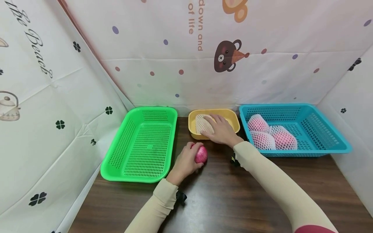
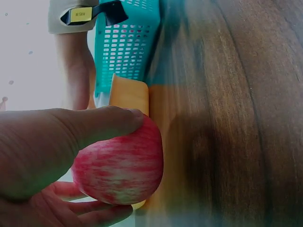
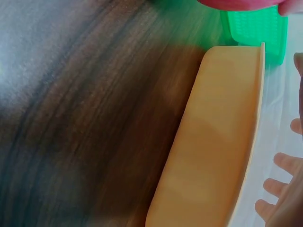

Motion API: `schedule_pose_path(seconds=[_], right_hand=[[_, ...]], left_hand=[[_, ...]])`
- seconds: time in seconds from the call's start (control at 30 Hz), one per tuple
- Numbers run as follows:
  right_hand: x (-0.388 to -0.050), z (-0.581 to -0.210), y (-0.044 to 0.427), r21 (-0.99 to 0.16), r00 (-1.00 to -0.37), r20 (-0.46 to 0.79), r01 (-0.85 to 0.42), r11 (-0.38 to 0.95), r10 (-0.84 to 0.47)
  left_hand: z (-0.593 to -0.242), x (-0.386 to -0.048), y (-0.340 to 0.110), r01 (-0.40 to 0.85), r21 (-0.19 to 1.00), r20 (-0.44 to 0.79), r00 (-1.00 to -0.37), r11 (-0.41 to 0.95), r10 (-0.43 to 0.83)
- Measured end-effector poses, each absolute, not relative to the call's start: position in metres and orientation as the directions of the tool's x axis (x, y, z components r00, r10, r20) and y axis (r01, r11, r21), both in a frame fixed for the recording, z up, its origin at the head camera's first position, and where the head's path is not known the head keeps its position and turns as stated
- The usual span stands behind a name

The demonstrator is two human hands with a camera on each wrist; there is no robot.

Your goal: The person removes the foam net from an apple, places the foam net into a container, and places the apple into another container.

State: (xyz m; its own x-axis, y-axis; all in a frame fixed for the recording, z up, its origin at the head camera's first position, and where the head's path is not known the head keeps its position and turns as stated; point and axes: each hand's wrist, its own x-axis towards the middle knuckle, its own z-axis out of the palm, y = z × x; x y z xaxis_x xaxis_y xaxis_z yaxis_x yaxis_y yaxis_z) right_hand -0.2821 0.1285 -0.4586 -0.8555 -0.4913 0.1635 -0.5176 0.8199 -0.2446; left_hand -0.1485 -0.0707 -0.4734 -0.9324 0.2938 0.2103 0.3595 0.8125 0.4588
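Note:
The left hand (image 1: 185,161) holds a red-pink apple (image 1: 201,154) (image 2: 120,163) over the table, in front of the small yellow basket (image 1: 233,118). In the left wrist view, the thumb of the left hand (image 2: 61,142) lies across the apple's top and its fingers are beneath. Over the yellow basket is the right hand (image 1: 222,130), its fingers at a white foam net (image 1: 202,123) inside. In the right wrist view, the fingers of the right hand (image 3: 284,182) are spread above the yellow basket (image 3: 208,137); the net is out of sight there.
A green basket (image 1: 174,139) with nothing in it stands at the left. At the right, a blue basket (image 1: 335,136) holds several net-wrapped pink fruits (image 1: 284,139). Behind the baskets hangs a printed white cloth (image 1: 180,87). The dark wooden table (image 1: 233,200) extends in front.

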Motion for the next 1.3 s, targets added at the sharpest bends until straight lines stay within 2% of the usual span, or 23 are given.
schedule_pose_path(seconds=[0.37,0.63,1.3], right_hand=[[-0.275,-0.467,0.135,-0.275,-0.822,0.216,-0.569,0.775,-0.526],[-0.27,-0.468,0.131,-0.312,-0.806,0.207,-0.592,0.743,-0.555],[-0.265,-0.473,0.122,-0.308,-0.758,0.223,-0.651,0.694,-0.612]], left_hand=[[-0.462,-0.147,-0.072,0.352,0.429,0.19,-0.935,0.832,0.298],[-0.448,-0.142,-0.074,0.362,0.399,0.19,-0.931,0.842,0.311],[-0.409,-0.135,-0.088,0.395,0.436,0.186,-0.919,0.808,0.348]])
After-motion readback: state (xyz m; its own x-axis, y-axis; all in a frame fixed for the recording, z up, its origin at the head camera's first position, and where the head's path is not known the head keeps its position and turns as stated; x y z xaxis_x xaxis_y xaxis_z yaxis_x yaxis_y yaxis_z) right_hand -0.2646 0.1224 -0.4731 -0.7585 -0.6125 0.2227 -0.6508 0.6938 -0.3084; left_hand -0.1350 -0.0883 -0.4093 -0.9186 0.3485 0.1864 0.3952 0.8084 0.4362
